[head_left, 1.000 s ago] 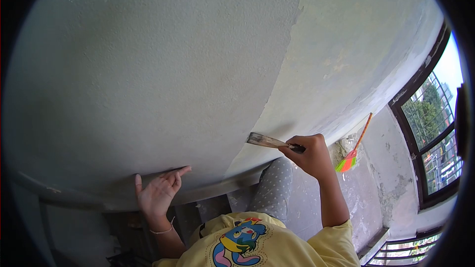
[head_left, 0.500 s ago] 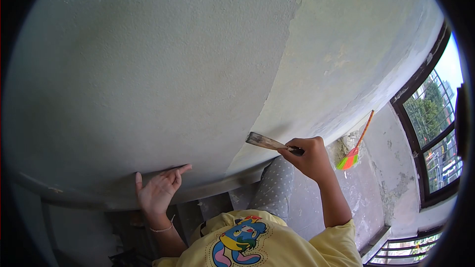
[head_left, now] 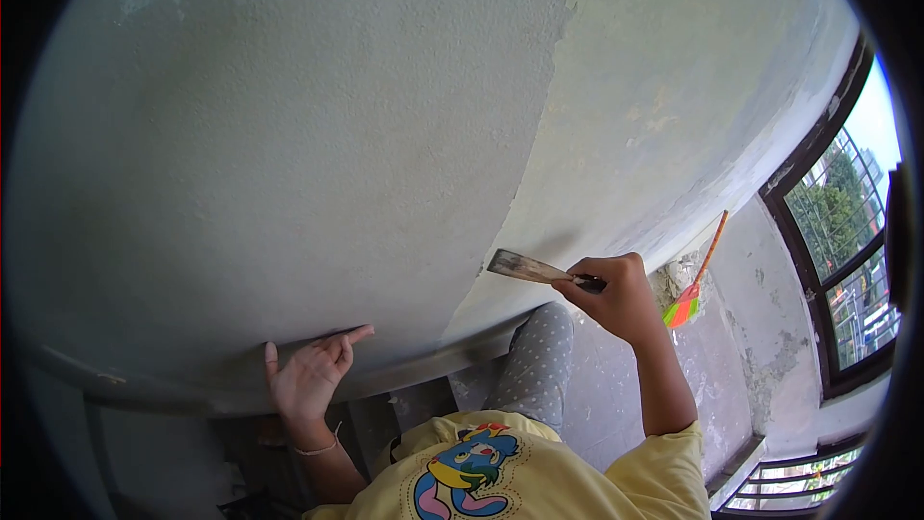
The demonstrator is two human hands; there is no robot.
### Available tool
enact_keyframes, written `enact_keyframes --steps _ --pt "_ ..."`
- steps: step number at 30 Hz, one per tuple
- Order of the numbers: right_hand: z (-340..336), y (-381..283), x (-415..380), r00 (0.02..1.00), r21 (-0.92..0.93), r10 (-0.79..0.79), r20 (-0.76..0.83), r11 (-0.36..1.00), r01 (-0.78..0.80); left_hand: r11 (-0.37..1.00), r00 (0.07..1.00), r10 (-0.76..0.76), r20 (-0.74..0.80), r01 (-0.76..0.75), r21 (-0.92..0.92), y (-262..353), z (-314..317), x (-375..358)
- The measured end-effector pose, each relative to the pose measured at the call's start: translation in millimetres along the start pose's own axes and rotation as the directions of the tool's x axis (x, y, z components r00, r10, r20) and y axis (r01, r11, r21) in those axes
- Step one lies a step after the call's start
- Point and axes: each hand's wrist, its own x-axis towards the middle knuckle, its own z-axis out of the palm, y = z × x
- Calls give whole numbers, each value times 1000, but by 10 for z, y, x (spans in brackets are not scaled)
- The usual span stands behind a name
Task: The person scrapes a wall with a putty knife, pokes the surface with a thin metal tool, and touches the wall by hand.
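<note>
My right hand (head_left: 608, 297) is closed around the handle of a scraper (head_left: 531, 268). The scraper's worn flat blade points left, its tip close to the ragged edge where the grey coating meets the paler, stripped part of the wall (head_left: 366, 144). Lower left, my left hand (head_left: 314, 372) is open, with thumb and forefinger spread and its fingertips right at the wall surface. Nothing shows in the left palm.
A broom (head_left: 695, 289) with an orange handle and bright bristles leans in the corner to the right. Beyond it are a dark-framed window (head_left: 824, 281) and a paint-spotted floor (head_left: 616, 395). Steps (head_left: 423, 404) show below the wall's lower edge.
My right hand and the scraper have shifted slightly to the right, so the blade tip is farther from the coating's edge. My left hand stays almost in place.
</note>
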Motion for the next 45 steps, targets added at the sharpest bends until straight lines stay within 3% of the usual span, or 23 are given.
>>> enact_keyframes --steps 11,15,21,30,33,36,38,45 --pt "8 -110 -118 996 -11 -84 -16 996 84 999 1000 9 -29 -10 -38 -4 36 6" --pt "-16 -154 -135 999 -31 -16 -29 999 15 1000 1000 4 -5 -4 -19 18 -1 7" --pt "57 -140 -84 995 -70 -73 -71 995 68 1000 1000 -1 -16 0 -28 17 3 3" --pt "81 -4 -208 998 6 6 -56 1000 -5 1000 1000 -1 -7 1 -22 32 0 0" --pt "204 193 -294 994 124 110 -18 987 -107 999 1000 -2 -24 1 -35 27 12 3" --pt "327 364 -325 997 244 16 77 969 -34 1000 1000 -6 -13 6 -19 24 5 4" --pt "397 484 -299 996 134 -93 7 987 91 1000 999 -3 -33 2 -27 15 29 6" --pt "202 496 -43 983 102 -182 -28 978 184 998 998 -10 -56 6 -70 7 62 -7"
